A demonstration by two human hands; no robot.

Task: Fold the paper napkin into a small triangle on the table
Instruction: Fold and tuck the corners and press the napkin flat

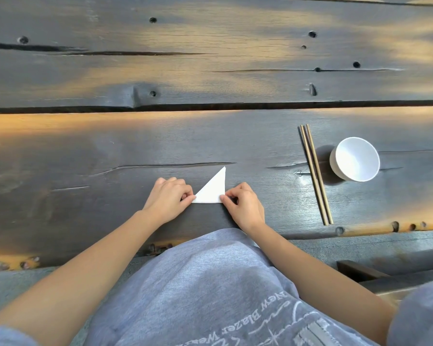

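Observation:
A white paper napkin (212, 189) lies flat on the dark wooden table (110, 151), folded into a small triangle whose point aims away from me. My left hand (169, 197) pinches its near left corner between thumb and forefinger. My right hand (243, 204) pinches the near right corner in the same way. Both hands rest on the table close to its front edge.
A pair of wooden chopsticks (315, 174) lies to the right of the napkin, pointing away from me. A white bowl (355, 159) stands just right of them. A gap between planks (210, 107) runs across the table farther back.

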